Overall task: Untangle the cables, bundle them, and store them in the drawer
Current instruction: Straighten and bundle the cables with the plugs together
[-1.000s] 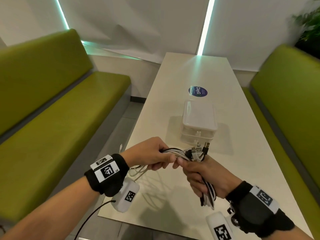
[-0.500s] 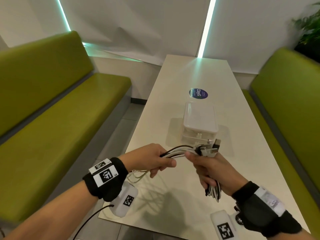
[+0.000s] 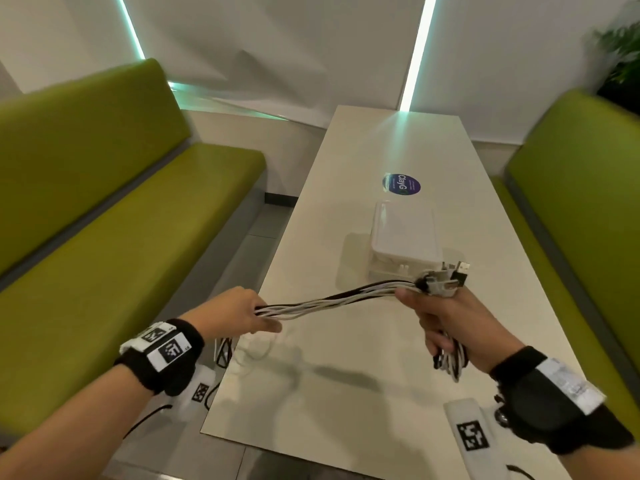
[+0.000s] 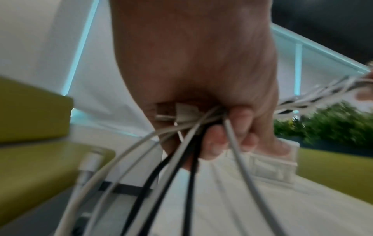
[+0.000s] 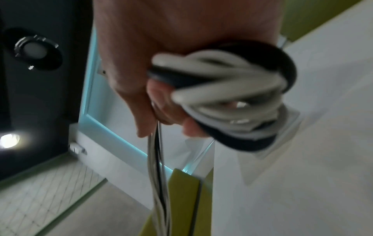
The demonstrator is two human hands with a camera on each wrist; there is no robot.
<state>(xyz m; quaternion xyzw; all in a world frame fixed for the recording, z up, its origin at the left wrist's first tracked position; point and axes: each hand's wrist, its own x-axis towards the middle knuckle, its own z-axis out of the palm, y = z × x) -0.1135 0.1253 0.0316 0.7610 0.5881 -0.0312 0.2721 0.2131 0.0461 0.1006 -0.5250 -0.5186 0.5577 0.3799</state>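
Above the long white table [image 3: 398, 358], near the small white plastic drawer box [image 3: 403, 237], the hands have drawn much farther apart than a second ago: the left hand [image 3: 235, 311] and right hand [image 3: 446, 320] each grip the bundle of white and black cables [image 3: 332, 299], now stretched between them.

The cables [image 3: 332, 299] are white with some black strands; the drawer box [image 3: 405, 237] is white, the bench [image 3: 363, 393] off-white, the sofas [image 3: 104, 202] olive green.
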